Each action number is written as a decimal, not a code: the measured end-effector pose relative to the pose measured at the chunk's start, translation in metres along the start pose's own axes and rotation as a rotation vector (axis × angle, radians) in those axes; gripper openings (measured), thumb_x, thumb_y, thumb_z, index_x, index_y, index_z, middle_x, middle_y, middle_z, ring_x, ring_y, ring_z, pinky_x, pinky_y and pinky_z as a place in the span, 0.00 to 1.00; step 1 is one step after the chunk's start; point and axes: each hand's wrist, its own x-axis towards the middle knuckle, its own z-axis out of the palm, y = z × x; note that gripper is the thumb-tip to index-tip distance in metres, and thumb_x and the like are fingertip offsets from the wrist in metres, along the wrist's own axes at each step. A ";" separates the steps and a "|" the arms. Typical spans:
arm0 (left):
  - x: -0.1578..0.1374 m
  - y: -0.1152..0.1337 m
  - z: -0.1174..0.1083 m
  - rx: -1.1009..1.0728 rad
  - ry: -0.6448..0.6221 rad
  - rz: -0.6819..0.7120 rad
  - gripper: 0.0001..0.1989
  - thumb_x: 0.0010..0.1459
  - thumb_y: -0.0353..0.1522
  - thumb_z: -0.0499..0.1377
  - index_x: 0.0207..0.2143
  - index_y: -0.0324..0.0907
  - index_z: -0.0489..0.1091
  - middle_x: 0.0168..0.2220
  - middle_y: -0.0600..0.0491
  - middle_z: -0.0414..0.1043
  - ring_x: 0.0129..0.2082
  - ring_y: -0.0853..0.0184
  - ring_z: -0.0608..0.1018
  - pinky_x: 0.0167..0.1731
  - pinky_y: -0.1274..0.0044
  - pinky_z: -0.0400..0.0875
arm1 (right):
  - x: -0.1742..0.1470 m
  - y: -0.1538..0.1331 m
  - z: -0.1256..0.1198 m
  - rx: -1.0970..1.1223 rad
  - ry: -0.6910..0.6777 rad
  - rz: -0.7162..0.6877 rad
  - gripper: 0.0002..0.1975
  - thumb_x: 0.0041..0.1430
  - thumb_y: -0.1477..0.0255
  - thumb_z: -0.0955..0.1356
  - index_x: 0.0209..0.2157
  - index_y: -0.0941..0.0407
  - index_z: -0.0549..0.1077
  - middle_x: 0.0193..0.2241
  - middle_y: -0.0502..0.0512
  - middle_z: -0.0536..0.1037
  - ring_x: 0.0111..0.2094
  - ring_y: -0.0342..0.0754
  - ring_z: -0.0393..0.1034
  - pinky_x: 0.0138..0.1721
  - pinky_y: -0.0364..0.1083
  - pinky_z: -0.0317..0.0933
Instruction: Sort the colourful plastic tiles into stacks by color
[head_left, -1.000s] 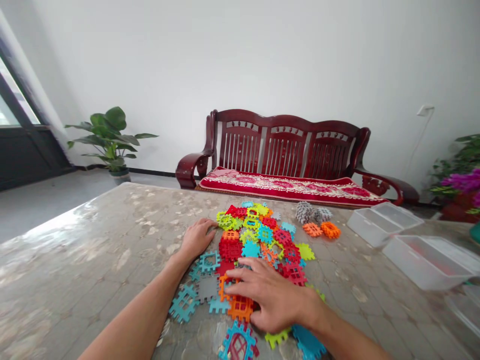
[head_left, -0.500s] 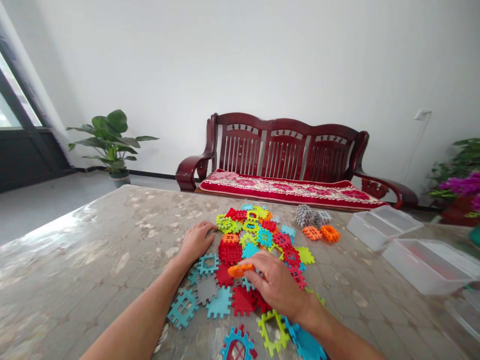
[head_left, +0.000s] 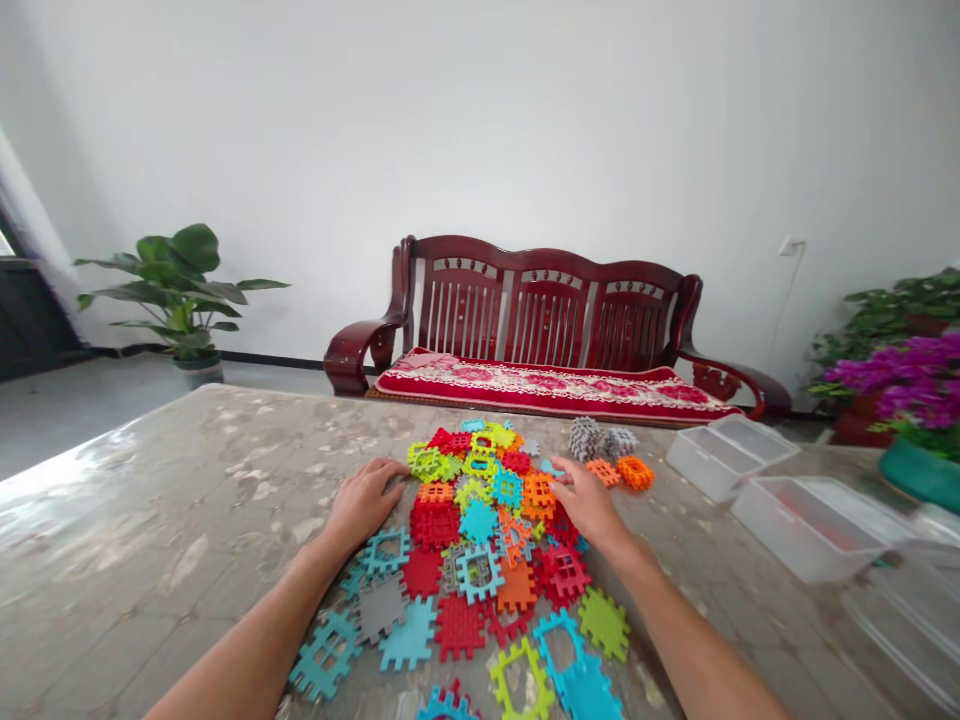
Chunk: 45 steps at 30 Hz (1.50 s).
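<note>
Toothed, interlocking plastic building tiles in several colours lie in a loose pile on the table. My left hand (head_left: 367,497) rests on the tabletop at the pile's left edge, fingers loosely stretched and thumb apart, holding nothing. Nearest its fingertips is a lime-green tile (head_left: 427,462). At the pile's right side, my right hand (head_left: 592,505) pinches an orange window tile (head_left: 538,494) by its right edge. Below that tile lie more orange tiles (head_left: 517,587) and a red window tile (head_left: 564,572). Just beyond my right hand sit an orange stack (head_left: 635,473) and a grey stack (head_left: 586,438).
The patterned table (head_left: 187,520) carries clear plastic boxes (head_left: 810,525) on the right, with clear lids nearer me. A potted purple flower (head_left: 907,385) stands at the far right. A dark red wooden bench (head_left: 544,320) is behind the table, and a leafy plant (head_left: 180,290) is at left.
My right hand has moved away from me and to the right with the orange window tile, uncovering tiles in the pile's middle. My left hand stays by the left edge. The view has turned slightly right.
</note>
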 end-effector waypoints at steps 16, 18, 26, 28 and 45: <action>0.002 -0.009 0.006 0.006 0.014 0.042 0.18 0.58 0.37 0.51 0.46 0.48 0.76 0.50 0.52 0.76 0.52 0.60 0.76 0.54 0.71 0.67 | -0.022 -0.036 0.005 -0.391 0.056 -0.116 0.22 0.54 0.71 0.68 0.52 0.57 0.72 0.48 0.62 0.78 0.52 0.57 0.69 0.55 0.55 0.60; 0.003 -0.010 0.006 0.005 0.014 0.049 0.18 0.58 0.37 0.51 0.46 0.49 0.76 0.50 0.52 0.76 0.52 0.61 0.76 0.54 0.71 0.68 | -0.015 -0.030 -0.001 -0.328 0.093 -0.108 0.23 0.54 0.70 0.68 0.53 0.57 0.72 0.49 0.62 0.78 0.52 0.57 0.70 0.56 0.55 0.60; 0.003 -0.010 0.006 0.009 0.004 0.042 0.19 0.58 0.37 0.49 0.46 0.48 0.77 0.50 0.52 0.76 0.50 0.60 0.77 0.53 0.70 0.68 | 0.015 0.053 -0.068 -0.285 0.335 0.150 0.24 0.53 0.67 0.67 0.52 0.60 0.74 0.48 0.64 0.79 0.48 0.58 0.74 0.51 0.54 0.65; 0.004 -0.011 0.006 0.009 -0.005 0.044 0.20 0.59 0.38 0.49 0.46 0.49 0.77 0.50 0.52 0.76 0.50 0.60 0.77 0.54 0.70 0.68 | 0.015 0.076 -0.082 -0.328 0.387 0.206 0.24 0.52 0.68 0.67 0.51 0.58 0.74 0.47 0.63 0.80 0.47 0.58 0.75 0.50 0.54 0.66; 0.005 -0.020 0.011 0.003 0.010 0.061 0.20 0.59 0.41 0.49 0.47 0.49 0.76 0.51 0.52 0.76 0.52 0.58 0.76 0.55 0.69 0.67 | 0.015 0.127 -0.084 -0.398 0.430 0.182 0.33 0.51 0.64 0.69 0.58 0.60 0.66 0.53 0.66 0.74 0.53 0.59 0.70 0.56 0.54 0.61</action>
